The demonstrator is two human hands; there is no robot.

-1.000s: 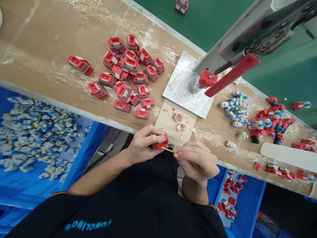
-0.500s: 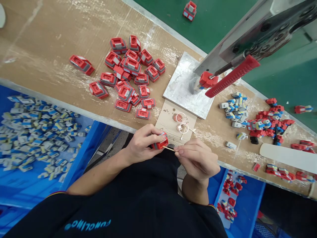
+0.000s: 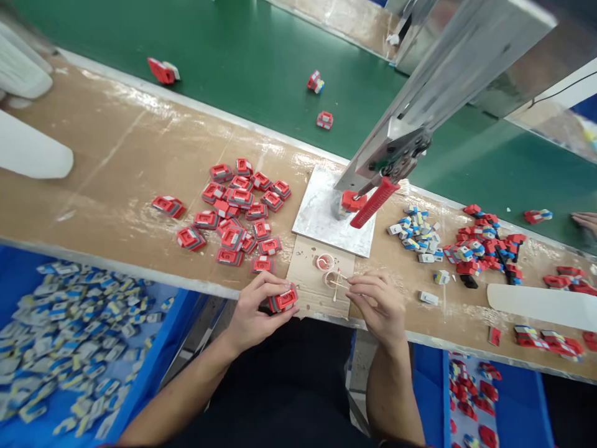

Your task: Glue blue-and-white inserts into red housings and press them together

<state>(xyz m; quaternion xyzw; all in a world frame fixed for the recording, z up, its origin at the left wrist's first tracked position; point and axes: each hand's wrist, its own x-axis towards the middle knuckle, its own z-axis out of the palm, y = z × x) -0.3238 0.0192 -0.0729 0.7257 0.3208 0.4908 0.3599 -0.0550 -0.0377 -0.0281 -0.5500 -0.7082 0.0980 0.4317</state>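
My left hand [image 3: 254, 309] is closed around a red and grey toy vehicle part [image 3: 283, 299], its hollow side turned up. Pinched in the fingers of my right hand [image 3: 381, 306] is a thin wooden stick [image 3: 342, 285], its tip at a small round cup [image 3: 330, 274]. A white-tipped swab [image 3: 334, 294] leans in that same cup. Just behind it stands a second cup [image 3: 325, 262] with something red inside. Both cups rest on a stained cardboard piece [image 3: 305, 302]. Several similar red parts [image 3: 232, 237] lie in a heap to the left.
A lever press with a red handle [image 3: 375, 203] stands on a metal plate [image 3: 310, 214] behind the cups. White-blue pieces [image 3: 413, 233] and red figures [image 3: 485, 242] lie right. Blue bins [image 3: 161, 348] flank me below the table. Another person's hand [image 3: 586, 220] shows at the right edge, beside the green belt [image 3: 242, 81].
My right hand has moved the stick away from the red part and over to the cup. My left hand still holds the part. The camera view has shifted, showing more of the belt.
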